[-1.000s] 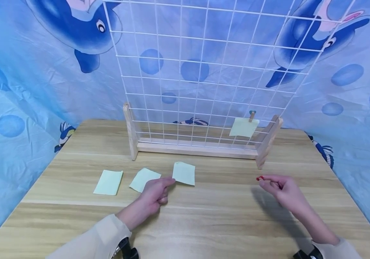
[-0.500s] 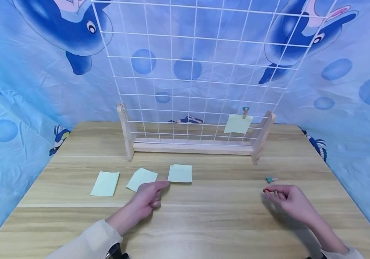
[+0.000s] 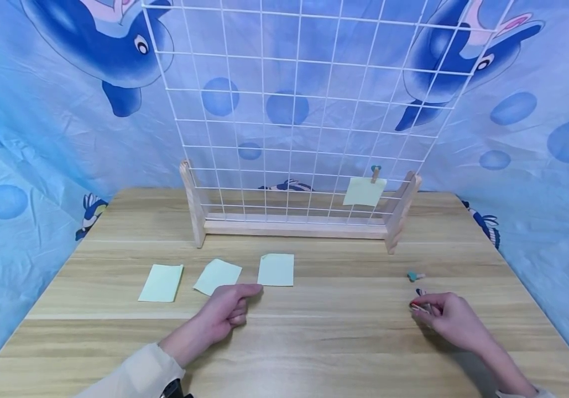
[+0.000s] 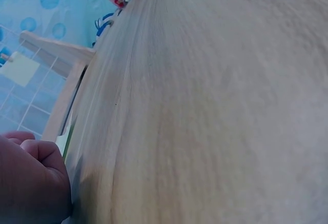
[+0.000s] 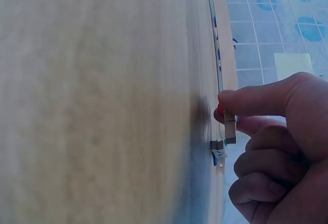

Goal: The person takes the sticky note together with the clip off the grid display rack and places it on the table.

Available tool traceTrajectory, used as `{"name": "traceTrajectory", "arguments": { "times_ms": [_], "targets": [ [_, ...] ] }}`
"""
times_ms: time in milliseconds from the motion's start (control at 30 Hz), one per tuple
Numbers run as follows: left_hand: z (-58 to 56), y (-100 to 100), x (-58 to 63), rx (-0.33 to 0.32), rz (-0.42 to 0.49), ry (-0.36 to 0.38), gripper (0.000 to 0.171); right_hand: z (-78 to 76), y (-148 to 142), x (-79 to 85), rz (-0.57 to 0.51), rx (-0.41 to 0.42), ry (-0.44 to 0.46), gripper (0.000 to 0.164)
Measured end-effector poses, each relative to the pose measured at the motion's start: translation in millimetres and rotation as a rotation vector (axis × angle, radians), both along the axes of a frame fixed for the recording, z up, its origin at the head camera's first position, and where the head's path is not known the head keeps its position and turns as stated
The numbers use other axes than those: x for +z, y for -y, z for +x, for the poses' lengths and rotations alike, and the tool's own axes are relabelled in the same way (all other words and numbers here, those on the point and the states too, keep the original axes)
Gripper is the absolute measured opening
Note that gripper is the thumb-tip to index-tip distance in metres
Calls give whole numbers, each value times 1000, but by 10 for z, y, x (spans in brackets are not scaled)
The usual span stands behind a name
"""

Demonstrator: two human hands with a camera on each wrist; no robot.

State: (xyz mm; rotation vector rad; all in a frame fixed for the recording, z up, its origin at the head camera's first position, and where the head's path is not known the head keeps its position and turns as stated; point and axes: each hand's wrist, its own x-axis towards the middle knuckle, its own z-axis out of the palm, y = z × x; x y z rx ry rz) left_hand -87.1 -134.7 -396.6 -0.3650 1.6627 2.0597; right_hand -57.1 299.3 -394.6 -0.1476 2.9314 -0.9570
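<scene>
My left hand [image 3: 225, 310] is at the table, index finger stretched out with its tip right at the lower left corner of a pale green sticky note [image 3: 276, 270]; the other fingers are curled under. On the right, my right hand [image 3: 458, 323] pinches a small wooden clothespin [image 5: 230, 127] with a red end between thumb and index finger, low over the table. Just beyond it lie a clothespin with a teal end [image 3: 413, 276] and a dark-patterned one [image 3: 420, 292], partly hidden by the fingers.
Two more pale green notes, a left one [image 3: 161, 283] and a middle one [image 3: 218, 276], lie on the table [image 3: 334, 354]. Behind stands a white wire grid [image 3: 289, 149] on a wooden base [image 3: 294, 228]. A teal-ended clothespin [image 3: 375, 173] holds another note [image 3: 364, 192] on it.
The note at my left fingertip has turned straighter. My right hand has drawn back towards me with the red-ended clothespin, and the two loose clothespins have come into sight. The head view has shifted slightly.
</scene>
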Motion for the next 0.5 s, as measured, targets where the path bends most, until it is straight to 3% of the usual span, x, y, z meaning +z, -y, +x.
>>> {"name": "traceTrajectory", "arguments": {
  "times_ms": [500],
  "targets": [
    [56, 50, -1, -93, 29, -34, 38, 34, -8, -21, 29, -39, 77, 19]
  ]
}}
